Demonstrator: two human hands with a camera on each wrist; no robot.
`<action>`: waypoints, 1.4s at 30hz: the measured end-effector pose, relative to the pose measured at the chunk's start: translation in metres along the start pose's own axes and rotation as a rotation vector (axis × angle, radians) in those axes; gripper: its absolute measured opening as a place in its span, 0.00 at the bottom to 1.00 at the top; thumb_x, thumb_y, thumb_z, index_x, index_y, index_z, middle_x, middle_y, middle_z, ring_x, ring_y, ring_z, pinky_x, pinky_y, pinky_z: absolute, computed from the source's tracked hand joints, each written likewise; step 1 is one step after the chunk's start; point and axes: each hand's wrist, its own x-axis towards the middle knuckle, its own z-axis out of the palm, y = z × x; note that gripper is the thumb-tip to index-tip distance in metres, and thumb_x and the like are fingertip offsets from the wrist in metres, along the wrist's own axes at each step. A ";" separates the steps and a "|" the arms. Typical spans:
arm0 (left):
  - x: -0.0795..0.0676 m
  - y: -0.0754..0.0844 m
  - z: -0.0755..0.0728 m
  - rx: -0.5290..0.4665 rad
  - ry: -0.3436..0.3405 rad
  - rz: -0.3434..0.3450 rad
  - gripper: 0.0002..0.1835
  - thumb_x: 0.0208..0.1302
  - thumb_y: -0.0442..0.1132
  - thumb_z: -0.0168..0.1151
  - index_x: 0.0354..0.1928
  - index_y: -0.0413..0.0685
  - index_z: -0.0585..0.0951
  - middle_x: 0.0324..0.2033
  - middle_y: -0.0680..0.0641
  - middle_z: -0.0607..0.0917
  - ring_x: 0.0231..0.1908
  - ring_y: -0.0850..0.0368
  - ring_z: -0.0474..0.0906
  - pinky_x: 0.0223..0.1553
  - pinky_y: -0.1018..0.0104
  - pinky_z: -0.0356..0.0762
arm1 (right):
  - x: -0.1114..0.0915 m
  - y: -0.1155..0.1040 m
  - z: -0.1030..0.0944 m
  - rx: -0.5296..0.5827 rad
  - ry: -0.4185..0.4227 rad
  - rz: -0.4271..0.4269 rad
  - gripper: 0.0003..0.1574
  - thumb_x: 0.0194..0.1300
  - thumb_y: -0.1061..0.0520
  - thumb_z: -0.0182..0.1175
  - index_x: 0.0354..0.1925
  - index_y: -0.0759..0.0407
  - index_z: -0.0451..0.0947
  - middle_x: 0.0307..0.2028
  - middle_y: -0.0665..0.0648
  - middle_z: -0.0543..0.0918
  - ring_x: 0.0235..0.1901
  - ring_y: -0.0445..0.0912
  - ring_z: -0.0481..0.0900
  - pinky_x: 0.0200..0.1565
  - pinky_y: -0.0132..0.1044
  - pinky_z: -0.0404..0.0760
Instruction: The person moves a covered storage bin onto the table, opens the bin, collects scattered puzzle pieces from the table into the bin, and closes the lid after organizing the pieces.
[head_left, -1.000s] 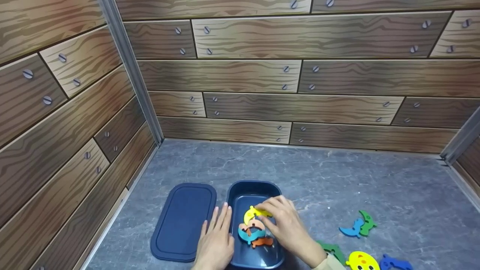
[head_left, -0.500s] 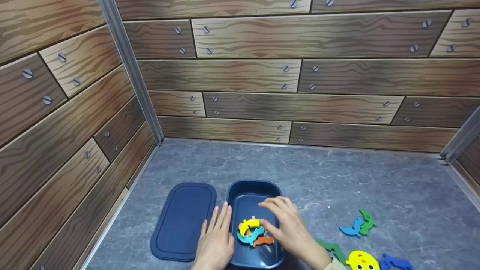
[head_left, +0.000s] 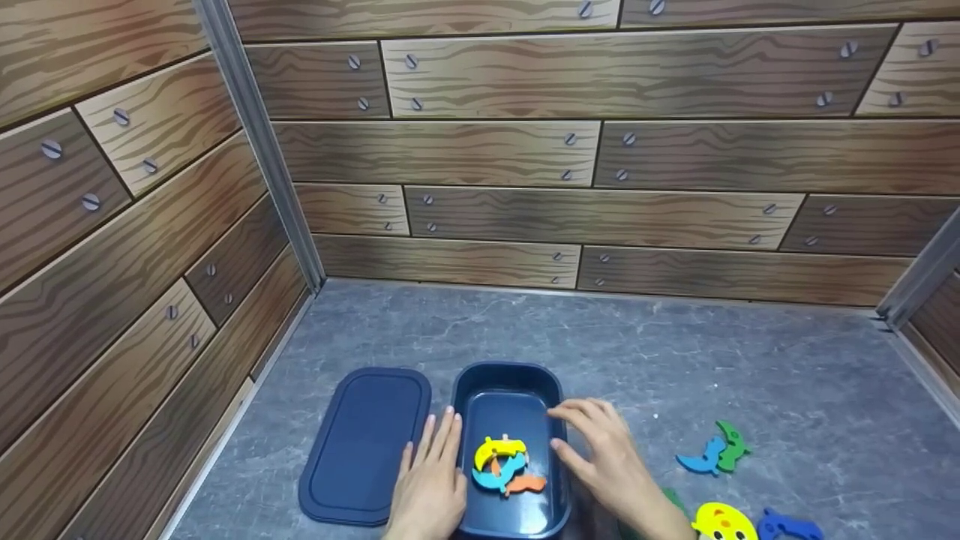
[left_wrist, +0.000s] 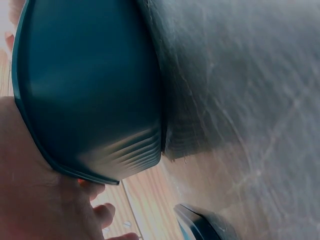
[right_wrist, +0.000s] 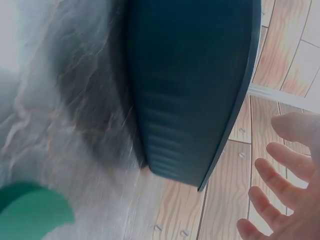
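Observation:
A dark blue rectangular box (head_left: 517,517) stands upright on the floor with several toy pieces inside. A yellow crescent-shaped piece (head_left: 501,448) lies on top of the heap, a turquoise curved piece (head_left: 491,480) overlaps it, and an orange piece (head_left: 527,484) sticks out on the right. My left hand (head_left: 431,480) rests with straight fingers at the box's left rim. Just past the right rim is my right hand (head_left: 611,461), fingers spread and loosely bent, holding nothing; the right wrist view shows those fingers (right_wrist: 277,175) apart from the box wall (right_wrist: 190,90).
The matching blue lid (head_left: 367,446) lies flat left of the box. To the right are joined blue (head_left: 705,457) and green (head_left: 731,448) pieces, a yellow smiling-face piece (head_left: 724,521) and a dark blue piece (head_left: 787,525). Wood-patterned walls (head_left: 487,150) enclose the grey surface.
My right hand has let go of the yellow crescent piece, which dropped onto the heap in the box. The hand has then drawn back rightward to the rim. My left hand stays put.

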 end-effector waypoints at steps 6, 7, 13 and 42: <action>0.001 0.000 -0.001 -0.006 -0.006 0.002 0.36 0.65 0.41 0.50 0.74 0.56 0.51 0.72 0.58 0.44 0.71 0.53 0.37 0.65 0.38 0.42 | -0.006 0.010 -0.008 -0.037 -0.002 0.029 0.20 0.56 0.52 0.67 0.49 0.40 0.80 0.48 0.39 0.76 0.50 0.38 0.67 0.51 0.46 0.69; 0.000 -0.001 -0.001 -0.008 -0.007 0.002 0.36 0.65 0.41 0.50 0.74 0.56 0.51 0.72 0.58 0.44 0.71 0.53 0.38 0.65 0.38 0.42 | -0.007 0.012 -0.010 -0.040 0.000 0.028 0.20 0.56 0.52 0.68 0.49 0.41 0.81 0.48 0.39 0.76 0.50 0.38 0.67 0.51 0.46 0.69; 0.001 0.000 -0.002 -0.007 -0.011 0.001 0.36 0.65 0.41 0.50 0.74 0.56 0.51 0.72 0.58 0.45 0.71 0.52 0.38 0.65 0.39 0.42 | -0.013 0.021 -0.019 -0.084 0.004 0.038 0.20 0.56 0.52 0.67 0.48 0.36 0.80 0.48 0.37 0.76 0.48 0.37 0.68 0.48 0.45 0.69; 0.004 -0.001 0.001 0.009 -0.003 -0.012 0.36 0.64 0.41 0.49 0.73 0.56 0.52 0.72 0.57 0.48 0.71 0.50 0.42 0.64 0.37 0.45 | -0.036 0.064 -0.068 -0.210 0.015 0.114 0.24 0.54 0.57 0.69 0.50 0.47 0.79 0.50 0.48 0.79 0.49 0.48 0.71 0.48 0.48 0.68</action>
